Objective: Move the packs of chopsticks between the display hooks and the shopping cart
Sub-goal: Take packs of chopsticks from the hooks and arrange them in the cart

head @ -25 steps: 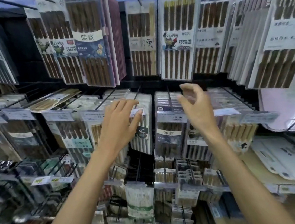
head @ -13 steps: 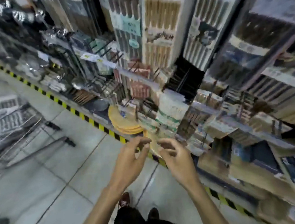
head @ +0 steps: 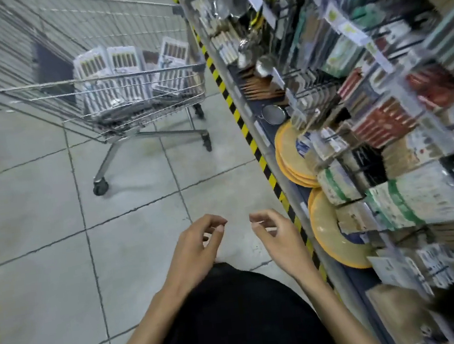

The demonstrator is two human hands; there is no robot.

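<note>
A second ago both hands reached at the display hooks (head: 379, 126). Now the view has swung to the silver wire shopping cart (head: 124, 75). The left hand (head: 197, 248) and right hand (head: 277, 239) hang loosely curled, holding nothing. White packs of chopsticks (head: 112, 71) lie in the cart's right end, likely the next pick. Grey tiled floor (head: 127, 200) lies open up to the cart, and the shelf's yellow-black striped edge (head: 246, 130) runs close on the right.

Person, head-camera view.
- Left hand (head: 198, 250): bare; slender fingers, short nails.
- Right hand (head: 280, 239): bare; same build, short nails.
- Left forearm (head: 151, 316): bare from the wrist to the lower edge of the view.
- Right forearm (head: 329, 296): bare likewise.
- Black garment (head: 237, 320): plain, matte cloth with a rounded outline, seen between the forearms. Its cut and type cannot be told.
</note>
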